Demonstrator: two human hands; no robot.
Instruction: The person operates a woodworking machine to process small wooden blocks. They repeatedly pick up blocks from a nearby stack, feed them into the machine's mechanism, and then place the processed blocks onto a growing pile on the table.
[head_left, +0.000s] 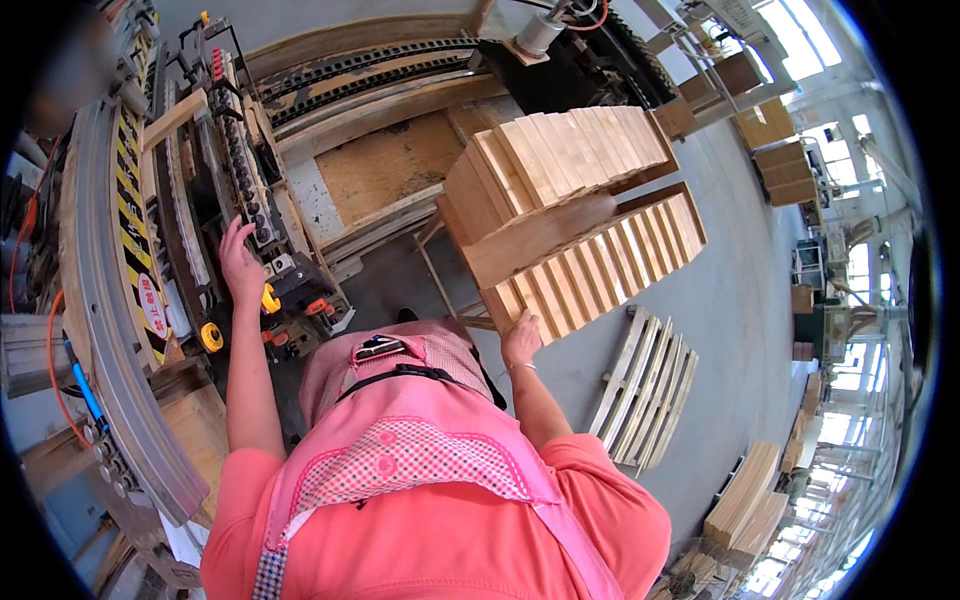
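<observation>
My left hand is open, fingers stretched out, beside the dark chain-like row on the machine at left. Nothing shows in its grasp. My right hand grips the near end of a wooden board, the closest in a row of light boards standing close together. A second, taller stack of similar boards leans beside that row. Both rest on a brown wooden stand. The tips of my right fingers partly hide behind the board.
Yellow knobs jut from the machine near my left forearm. Yellow-black striped tape runs along its rail. A slatted wooden pallet lies on the grey floor at right. Stacked boards stand farther right.
</observation>
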